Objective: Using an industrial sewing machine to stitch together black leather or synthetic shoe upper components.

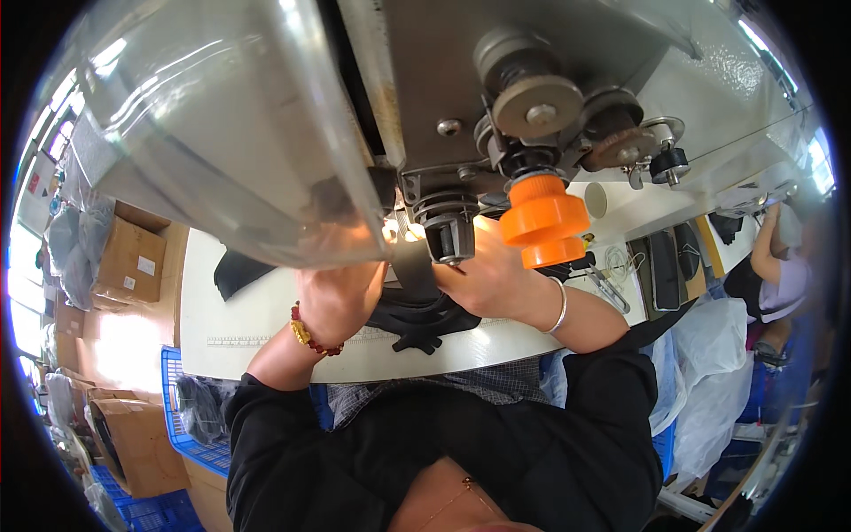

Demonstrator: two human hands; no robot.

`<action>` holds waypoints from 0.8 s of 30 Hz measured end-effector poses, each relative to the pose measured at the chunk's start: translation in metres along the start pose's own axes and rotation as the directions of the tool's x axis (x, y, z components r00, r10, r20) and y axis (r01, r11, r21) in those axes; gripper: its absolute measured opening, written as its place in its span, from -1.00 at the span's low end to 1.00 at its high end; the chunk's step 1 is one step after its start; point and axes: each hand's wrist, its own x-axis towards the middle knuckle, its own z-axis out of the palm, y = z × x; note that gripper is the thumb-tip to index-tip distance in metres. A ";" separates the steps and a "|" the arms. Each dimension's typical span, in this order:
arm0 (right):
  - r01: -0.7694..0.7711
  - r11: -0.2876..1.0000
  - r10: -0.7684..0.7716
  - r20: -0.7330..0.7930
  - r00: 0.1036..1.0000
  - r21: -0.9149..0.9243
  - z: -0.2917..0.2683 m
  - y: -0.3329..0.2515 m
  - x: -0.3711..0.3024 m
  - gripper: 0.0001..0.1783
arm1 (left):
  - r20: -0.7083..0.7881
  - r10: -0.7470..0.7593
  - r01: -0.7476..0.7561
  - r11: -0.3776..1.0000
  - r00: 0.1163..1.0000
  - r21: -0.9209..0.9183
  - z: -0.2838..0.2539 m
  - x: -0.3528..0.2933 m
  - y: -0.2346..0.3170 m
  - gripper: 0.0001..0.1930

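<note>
Black fabric (421, 315) is seen between the left hand (339, 293) and the right hand (492, 273), over the white table (230, 319); whether it is pinched by either cannot be told; a grey bundle (199, 408) is contained in the blue basket (204, 455)

Left grip (340, 285) partly blurred behind the clear shield (222, 151)

A cardboard box (146, 443) stands near a blue basket (202, 455).
</note>
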 end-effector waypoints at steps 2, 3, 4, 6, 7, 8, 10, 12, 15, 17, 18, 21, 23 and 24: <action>-0.005 1.000 0.006 -0.017 1.000 0.023 0.004 0.002 -0.001 -0.80 | 0.008 0.018 -0.018 0.999 1.000 0.029 0.000 0.001 -0.001 -0.79; -0.002 1.000 0.002 -0.006 1.000 -0.011 0.004 0.003 -0.001 -0.80 | 0.012 0.021 -0.021 0.999 1.000 0.030 0.001 0.001 -0.002 -0.79; 0.002 0.999 -0.001 0.006 1.000 -0.045 0.005 0.003 -0.001 -0.80 | 0.016 0.024 -0.025 0.999 1.000 0.031 0.001 0.000 -0.003 -0.79; -0.014 0.999 0.013 -0.031 0.999 -0.041 0.009 0.002 -0.001 -0.80 | 0.031 0.000 -0.001 1.000 1.000 0.022 0.001 -0.002 -0.003 -0.80; -0.031 0.999 0.028 -0.070 0.997 -0.036 0.010 0.001 -0.001 -0.81 | 0.048 -0.024 0.023 1.000 0.999 0.013 0.001 -0.003 -0.004 -0.80; -0.031 0.999 0.028 -0.069 0.997 -0.035 0.009 0.002 -0.002 -0.81 | 0.048 -0.025 0.024 1.000 0.999 0.013 0.002 -0.004 -0.004 -0.80; -0.052 0.998 0.052 -0.012 0.999 -0.036 0.008 0.005 -0.002 -0.80 | 0.065 -0.075 0.076 0.997 0.995 -0.009 0.002 -0.006 -0.005 -0.81; -0.072 0.997 0.071 -0.009 0.997 -0.038 0.007 0.008 -0.006 -0.78 | 0.152 -0.116 0.118 0.993 0.982 -0.004 -0.004 -0.010 -0.006 -0.78; -0.093 0.996 0.093 -0.023 0.995 0.000 0.008 0.015 -0.009 -0.75 | 0.230 -0.122 0.129 0.992 0.966 -0.015 -0.013 -0.004 -0.002 -0.67; -0.095 0.995 0.097 -0.040 0.995 0.040 0.008 0.018 -0.009 -0.73 | 0.222 -0.088 0.098 0.995 0.971 -0.035 -0.014 -0.002 0.002 -0.67; -0.078 0.997 0.079 -0.047 0.996 0.026 0.007 0.018 -0.008 -0.71 | 0.188 -0.070 0.079 0.996 0.980 -0.040 -0.013 -0.003 0.005 -0.70; -0.055 0.998 0.057 -0.062 0.996 0.025 0.008 0.019 -0.007 -0.68 | 0.101 -0.060 0.063 0.998 0.993 -0.026 -0.006 -0.003 0.009 -0.77; -0.049 0.998 0.052 -0.070 0.996 0.038 0.007 0.019 -0.008 -0.66 | 0.078 0.059 -0.056 0.998 0.995 -0.039 -0.006 -0.002 0.008 -0.77; -0.047 0.998 0.049 -0.051 0.998 0.039 0.007 0.019 -0.008 -0.65 | 0.078 0.058 -0.055 0.998 0.995 -0.039 -0.006 -0.002 0.009 -0.77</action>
